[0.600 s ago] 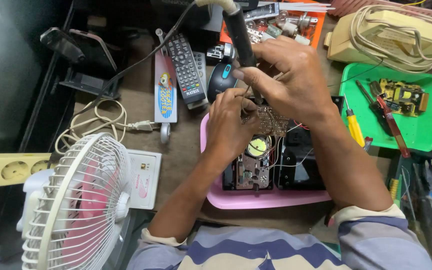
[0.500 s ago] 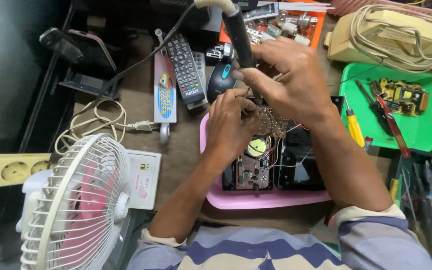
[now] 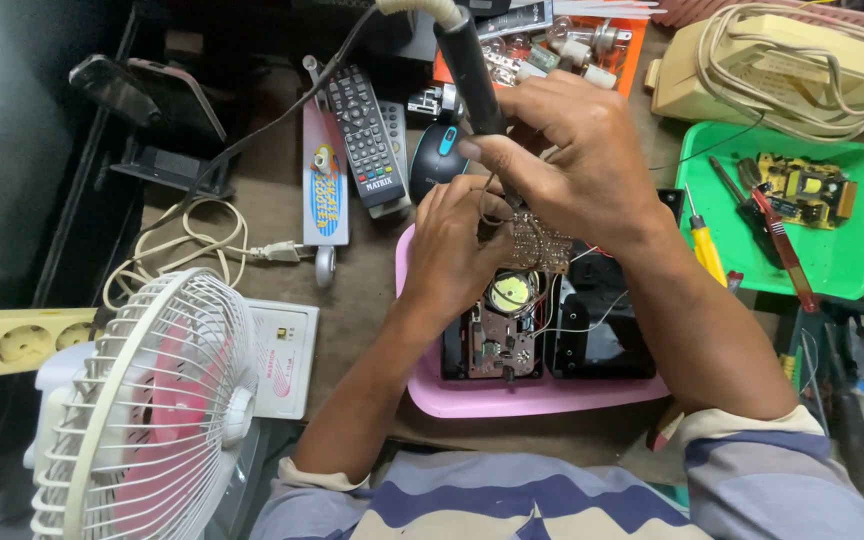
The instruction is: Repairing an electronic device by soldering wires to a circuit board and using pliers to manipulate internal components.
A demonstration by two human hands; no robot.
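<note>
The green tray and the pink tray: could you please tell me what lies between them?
In the head view, a yellow-handled screwdriver lies on the table between the pink tray and the green tray; the right forearm crosses nearby.

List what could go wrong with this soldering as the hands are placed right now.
1. The left hand steadies the small circuit board right beside the soldering iron in the right hand; fingers could get burned.
2. Thin wires of the opened device lie close below; they could be scorched.
</note>
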